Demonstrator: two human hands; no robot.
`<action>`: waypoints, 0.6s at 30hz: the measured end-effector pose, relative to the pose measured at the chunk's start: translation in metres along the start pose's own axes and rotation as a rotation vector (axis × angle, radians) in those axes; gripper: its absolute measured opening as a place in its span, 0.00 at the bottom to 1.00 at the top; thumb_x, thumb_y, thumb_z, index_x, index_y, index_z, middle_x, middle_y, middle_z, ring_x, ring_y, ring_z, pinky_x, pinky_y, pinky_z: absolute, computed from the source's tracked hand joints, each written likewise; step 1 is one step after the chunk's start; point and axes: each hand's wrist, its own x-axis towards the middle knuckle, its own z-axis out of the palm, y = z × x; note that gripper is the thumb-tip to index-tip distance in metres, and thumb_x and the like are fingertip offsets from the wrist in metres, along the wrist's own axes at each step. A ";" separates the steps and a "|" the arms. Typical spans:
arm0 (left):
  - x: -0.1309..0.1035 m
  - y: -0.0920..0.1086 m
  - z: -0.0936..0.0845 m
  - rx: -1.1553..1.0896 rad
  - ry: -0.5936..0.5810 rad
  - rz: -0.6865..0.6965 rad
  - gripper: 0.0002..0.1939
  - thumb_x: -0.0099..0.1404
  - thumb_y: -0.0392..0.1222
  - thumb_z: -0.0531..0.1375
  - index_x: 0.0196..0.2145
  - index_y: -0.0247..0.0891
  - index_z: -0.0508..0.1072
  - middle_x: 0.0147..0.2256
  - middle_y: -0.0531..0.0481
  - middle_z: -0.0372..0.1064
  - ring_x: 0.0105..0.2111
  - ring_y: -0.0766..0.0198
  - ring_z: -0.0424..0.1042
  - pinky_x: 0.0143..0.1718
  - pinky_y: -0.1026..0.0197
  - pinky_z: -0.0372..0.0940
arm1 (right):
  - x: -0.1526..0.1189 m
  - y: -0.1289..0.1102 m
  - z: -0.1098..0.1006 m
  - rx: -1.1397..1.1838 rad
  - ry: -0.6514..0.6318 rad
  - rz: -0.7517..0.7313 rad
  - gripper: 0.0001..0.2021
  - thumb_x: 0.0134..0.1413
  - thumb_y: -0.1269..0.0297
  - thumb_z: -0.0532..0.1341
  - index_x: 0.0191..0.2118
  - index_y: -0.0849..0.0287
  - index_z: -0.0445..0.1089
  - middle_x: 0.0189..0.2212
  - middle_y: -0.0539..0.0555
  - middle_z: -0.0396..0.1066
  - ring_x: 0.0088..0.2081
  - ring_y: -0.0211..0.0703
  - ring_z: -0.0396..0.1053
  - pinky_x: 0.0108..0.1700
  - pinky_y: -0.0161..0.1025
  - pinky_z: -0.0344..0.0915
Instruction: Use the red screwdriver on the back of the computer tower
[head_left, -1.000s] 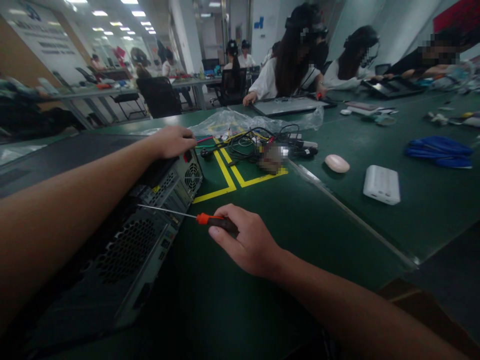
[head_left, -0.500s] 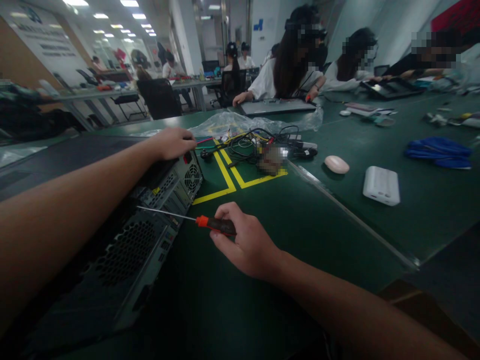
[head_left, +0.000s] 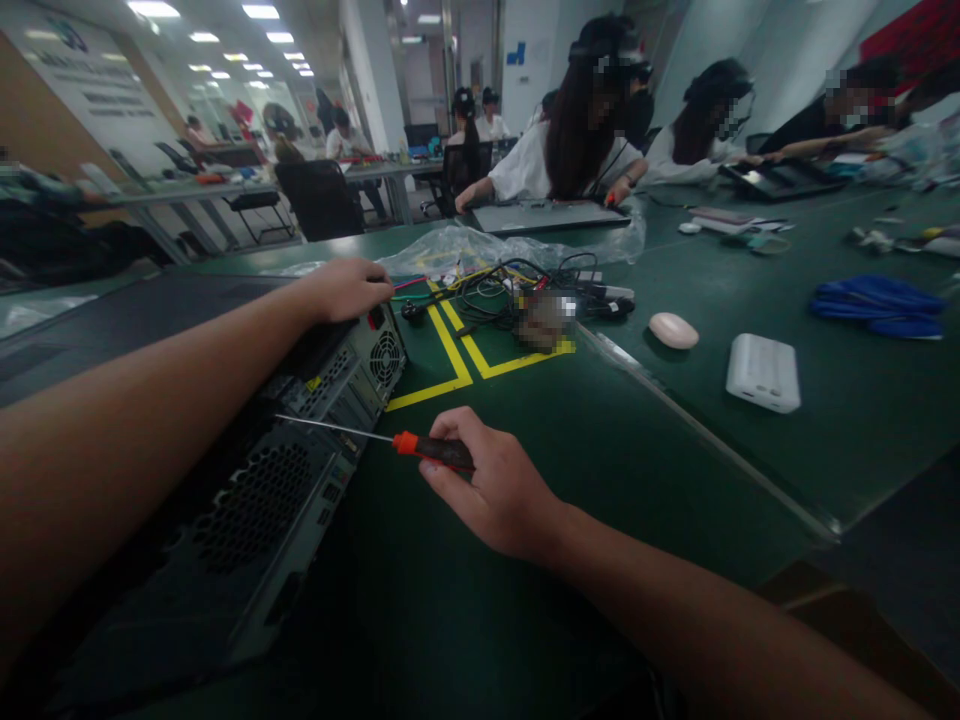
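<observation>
A black and grey computer case lies on the green table at the left, its perforated rear panel facing right. My left hand rests on the case's far top corner, above the round fan grille, fingers bent over the edge. My right hand is wrapped round the dark handle of an orange-collared screwdriver. The long metal shaft points left, and its tip is at the rear panel, beside the honeycomb vent. Whether the tip sits on a screw is too small to tell.
Tangled black cables and clear plastic lie beyond the case. To the right are a pink oval object, a white box and blue cloth. Across the table, a person handles a flat panel.
Both my hands and the screwdriver are almost where they were. Across the table, the person's hand and the flat panel have shifted slightly to the left.
</observation>
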 end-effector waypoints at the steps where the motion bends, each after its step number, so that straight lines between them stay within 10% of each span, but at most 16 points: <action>1: 0.000 0.001 0.000 0.000 0.003 0.000 0.34 0.69 0.56 0.53 0.59 0.42 0.90 0.52 0.40 0.87 0.54 0.41 0.82 0.57 0.49 0.74 | 0.000 0.000 0.000 -0.001 0.002 0.003 0.10 0.71 0.56 0.63 0.51 0.51 0.66 0.39 0.51 0.77 0.35 0.45 0.72 0.41 0.44 0.62; 18: 0.000 0.000 0.001 -0.018 -0.007 0.014 0.34 0.69 0.56 0.52 0.59 0.41 0.89 0.54 0.38 0.87 0.54 0.41 0.82 0.59 0.50 0.72 | 0.002 0.000 -0.001 0.000 0.040 -0.049 0.11 0.75 0.53 0.64 0.47 0.54 0.73 0.39 0.52 0.77 0.35 0.43 0.68 0.42 0.42 0.61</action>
